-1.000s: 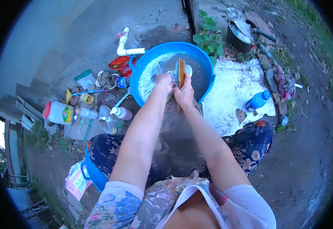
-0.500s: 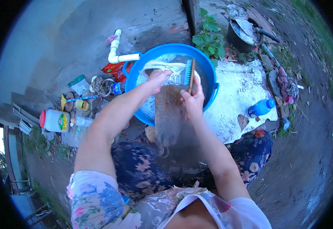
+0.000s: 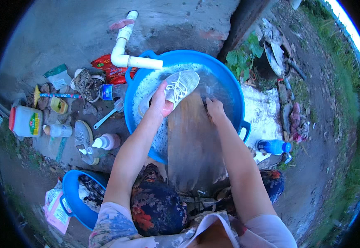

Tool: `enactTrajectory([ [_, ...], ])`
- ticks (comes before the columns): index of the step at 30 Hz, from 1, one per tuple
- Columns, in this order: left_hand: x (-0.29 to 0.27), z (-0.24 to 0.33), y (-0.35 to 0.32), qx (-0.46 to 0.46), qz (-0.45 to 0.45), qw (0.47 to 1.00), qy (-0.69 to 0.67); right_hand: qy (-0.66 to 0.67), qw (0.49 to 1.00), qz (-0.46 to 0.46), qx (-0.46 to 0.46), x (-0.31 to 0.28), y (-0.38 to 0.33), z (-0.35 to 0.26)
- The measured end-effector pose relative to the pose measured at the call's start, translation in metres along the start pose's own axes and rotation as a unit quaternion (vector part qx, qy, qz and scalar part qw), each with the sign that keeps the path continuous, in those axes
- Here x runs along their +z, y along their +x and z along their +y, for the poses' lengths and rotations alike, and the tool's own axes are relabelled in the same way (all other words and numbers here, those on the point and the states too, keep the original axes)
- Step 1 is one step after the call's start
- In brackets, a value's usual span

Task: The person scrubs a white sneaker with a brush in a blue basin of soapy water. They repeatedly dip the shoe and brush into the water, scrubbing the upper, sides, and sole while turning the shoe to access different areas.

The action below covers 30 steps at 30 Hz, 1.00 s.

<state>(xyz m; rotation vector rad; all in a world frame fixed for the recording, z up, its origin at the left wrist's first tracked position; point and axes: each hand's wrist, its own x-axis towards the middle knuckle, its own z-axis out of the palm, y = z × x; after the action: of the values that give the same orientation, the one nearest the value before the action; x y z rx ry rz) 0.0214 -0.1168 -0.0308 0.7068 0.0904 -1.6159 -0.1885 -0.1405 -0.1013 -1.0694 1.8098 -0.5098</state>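
Note:
My left hand grips a grey lace-up sneaker by its heel end and holds it over the soapy water in a big blue basin. A wet wooden washboard slopes from my lap into the basin. At the board's top right edge my right hand dips into the water; its fingertips are hidden, so I cannot tell if it holds something.
A white pipe with a pink tap reaches over the basin rim. On the ground to the left lie another grey shoe, a toothbrush, bottles and a white jug. A smaller blue tub stands lower left, a blue bottle right.
The sneaker has come up laces-up in my left hand over the water. The brush seen in my right hand earlier is out of sight, and that hand has dropped to the board's edge.

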Motion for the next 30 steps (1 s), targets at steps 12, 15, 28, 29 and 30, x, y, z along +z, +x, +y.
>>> enactTrajectory([
  [12, 0.002, -0.009, -0.007, 0.009, -0.046, 0.996, -0.077, -0.253, 0.915, 0.123, -0.291, 0.027, -0.078, -0.093],
  [15, 0.008, -0.012, -0.01, 0.025, -0.029, 0.997, -0.064, -0.252, 0.912, 0.084, -0.312, 0.027, -0.083, -0.091],
  [28, 0.001, -0.01, -0.02, 0.023, -0.031, 0.998, -0.055, -0.241, 0.877, 0.07, -0.411, 0.034, -0.099, -0.063],
  [29, -0.004, -0.006, -0.021, -0.002, -0.011, 0.999, -0.05, -0.259, 0.819, 0.118, -0.499, 0.034, -0.11, -0.053],
  [30, -0.007, -0.002, -0.021, -0.026, 0.008, 0.999, -0.045, -0.273, 0.75, 0.164, -0.58, 0.034, -0.117, -0.049],
])
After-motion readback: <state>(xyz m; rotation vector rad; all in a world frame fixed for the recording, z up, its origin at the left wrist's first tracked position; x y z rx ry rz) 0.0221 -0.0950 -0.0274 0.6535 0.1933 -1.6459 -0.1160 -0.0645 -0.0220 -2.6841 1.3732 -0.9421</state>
